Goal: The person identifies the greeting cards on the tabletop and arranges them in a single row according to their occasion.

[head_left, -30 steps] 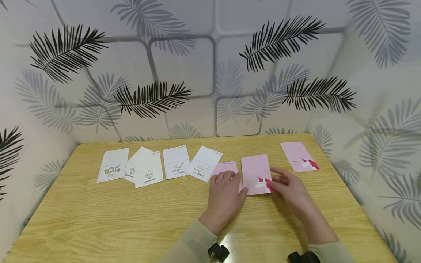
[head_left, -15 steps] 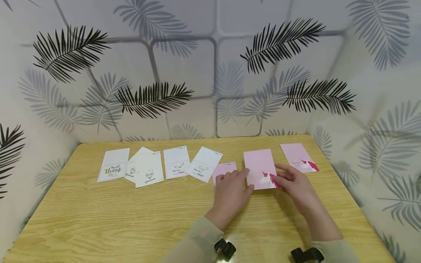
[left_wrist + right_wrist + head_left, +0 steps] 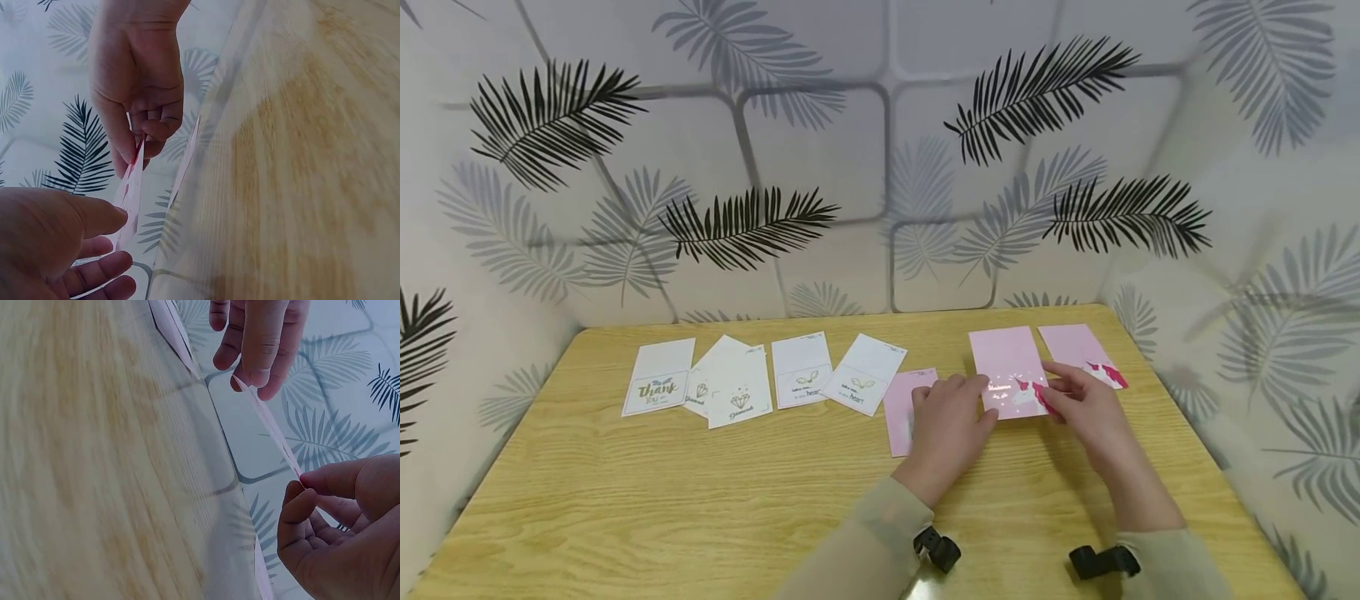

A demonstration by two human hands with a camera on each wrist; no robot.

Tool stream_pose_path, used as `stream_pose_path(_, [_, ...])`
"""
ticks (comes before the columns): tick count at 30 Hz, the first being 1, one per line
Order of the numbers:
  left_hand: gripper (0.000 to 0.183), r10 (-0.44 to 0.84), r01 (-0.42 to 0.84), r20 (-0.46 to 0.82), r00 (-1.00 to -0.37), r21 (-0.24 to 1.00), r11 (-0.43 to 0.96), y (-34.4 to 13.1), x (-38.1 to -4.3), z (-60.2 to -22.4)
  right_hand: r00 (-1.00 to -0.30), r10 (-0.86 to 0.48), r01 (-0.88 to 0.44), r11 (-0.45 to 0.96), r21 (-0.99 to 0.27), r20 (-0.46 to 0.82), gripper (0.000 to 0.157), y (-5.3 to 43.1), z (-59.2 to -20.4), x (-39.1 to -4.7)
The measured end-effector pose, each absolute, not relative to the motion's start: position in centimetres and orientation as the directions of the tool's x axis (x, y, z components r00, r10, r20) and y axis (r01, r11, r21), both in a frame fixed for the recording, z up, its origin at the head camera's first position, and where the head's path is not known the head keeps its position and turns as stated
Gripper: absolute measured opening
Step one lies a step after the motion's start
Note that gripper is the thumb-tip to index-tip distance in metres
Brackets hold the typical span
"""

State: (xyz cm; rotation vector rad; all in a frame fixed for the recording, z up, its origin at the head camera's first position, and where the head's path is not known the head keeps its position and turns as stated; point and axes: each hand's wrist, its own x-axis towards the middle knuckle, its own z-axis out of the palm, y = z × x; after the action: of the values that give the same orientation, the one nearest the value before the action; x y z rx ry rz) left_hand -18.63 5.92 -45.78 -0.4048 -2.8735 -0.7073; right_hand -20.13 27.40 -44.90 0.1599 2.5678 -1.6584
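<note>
A pink unicorn card [image 3: 1009, 358] is held a little above the table between both hands, its printed text shining. My right hand [image 3: 1092, 412] pinches its right edge between thumb and fingers, as the right wrist view of the card [image 3: 273, 428] also shows. On the left edge, my left hand [image 3: 947, 429] has its thumb on one side and fingers on the other. A second pink card [image 3: 897, 417] lies flat, partly hidden behind the left hand. Beyond the right hand lies another pink unicorn card [image 3: 1071, 343], its lower part partly covered.
Toward the left on the wooden table [image 3: 662, 492] lie a white "Thank you" card [image 3: 658, 377], two overlapping diamond cards [image 3: 740, 387] and two winged-heart cards [image 3: 801, 369]. A leaf-patterned backdrop [image 3: 850, 167] closes off the back and sides.
Both hands have moved right and away from me with the pink unicorn card, toward the far-right card. The pink card on the left is now more uncovered.
</note>
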Motion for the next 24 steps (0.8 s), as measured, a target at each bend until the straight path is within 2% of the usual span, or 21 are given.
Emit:
stream_pose_path(14, [0.039, 0.236, 0.300, 0.208, -0.949, 0.369, 0.880, 8.4, -20.4, -46.3, -0.997, 0.072, 0.054, 0.603, -0.796, -0.014, 0.042, 29.0, -45.5, -21.4])
stream_pose_path(24, [0.037, 0.235, 0.274, 0.155, -0.960, 0.329, 0.904, 9.7, -21.6, -46.6, -0.998, 0.065, 0.028, 0.645, -0.764, 0.019, 0.036, 29.9, -45.6, -22.2])
